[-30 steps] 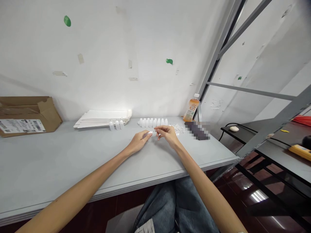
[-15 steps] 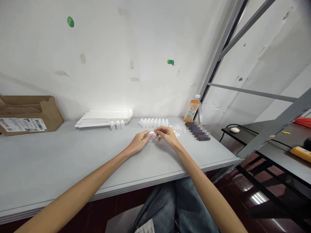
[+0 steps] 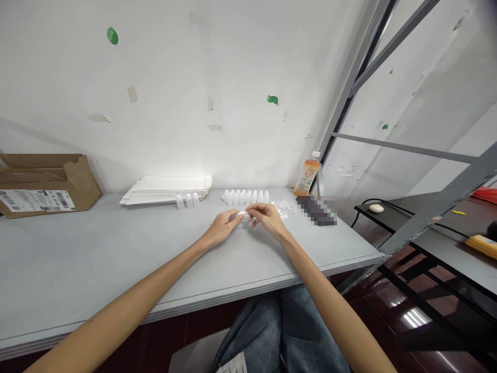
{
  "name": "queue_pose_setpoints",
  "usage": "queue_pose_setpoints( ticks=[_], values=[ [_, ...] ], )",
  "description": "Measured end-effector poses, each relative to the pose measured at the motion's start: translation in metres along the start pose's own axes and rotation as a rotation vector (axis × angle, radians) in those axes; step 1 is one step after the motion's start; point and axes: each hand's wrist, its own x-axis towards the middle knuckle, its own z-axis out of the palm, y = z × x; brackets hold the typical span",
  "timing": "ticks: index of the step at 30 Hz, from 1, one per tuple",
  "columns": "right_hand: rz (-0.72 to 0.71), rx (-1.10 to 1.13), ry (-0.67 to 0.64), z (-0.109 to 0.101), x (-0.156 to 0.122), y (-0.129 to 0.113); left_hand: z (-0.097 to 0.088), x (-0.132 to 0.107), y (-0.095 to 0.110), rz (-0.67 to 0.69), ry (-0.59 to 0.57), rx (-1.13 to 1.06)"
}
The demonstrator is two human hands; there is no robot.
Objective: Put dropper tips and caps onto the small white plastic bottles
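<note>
White dropper bottle pinched between left hand and right hand, fingertips together; left should brace it, right should turn gently.

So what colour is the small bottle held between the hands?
The small bottle is white, clearest in the head view.

A small bottle, white plastic and pretty tiny, is held lying roughly sideways just above the counter. One end is pinched by the fingertips of the left hand, the other end by those of the right hand. Most of it is covered by fingers, so whether a cap is on can't really be made out.
</note>
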Motion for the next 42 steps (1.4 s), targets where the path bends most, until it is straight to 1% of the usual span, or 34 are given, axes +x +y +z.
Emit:
queue_pose_setpoints(
  ticks=[9, 15, 20, 25, 32, 42],
  values=[
    [-0.006, -0.041, 0.007, 0.0006, 0.0013, 0.004, -0.0004, 0.001, -0.0003, -0.012, 0.023, 0.004],
    [-0.012, -0.118, 0.017, 0.0004, 0.0018, 0.0071, -0.0017, -0.0001, -0.0002, 0.009, 0.008, 0.058],
    [-0.027, -0.16, 0.003, 0.0006, 0.0005, 0.0063, -0.0019, -0.0013, 0.0018, 0.011, 0.023, 0.119],
    [-0.017, -0.134, -0.013, -0.0005, 0.0017, 0.0068, -0.0019, -0.0017, 0.0044, 0.016, 0.019, 0.139],
    [0.01, -0.051, 0.002, -0.0005, 0.0028, 0.0063, -0.0022, -0.0023, 0.0062, 0.014, 0.031, 0.095],
    [0.008, -0.033, -0.003, 0.0004, 0.0011, 0.0024, -0.0019, -0.0021, 0.0048, 0.01, 0.027, 0.104]
  ],
)
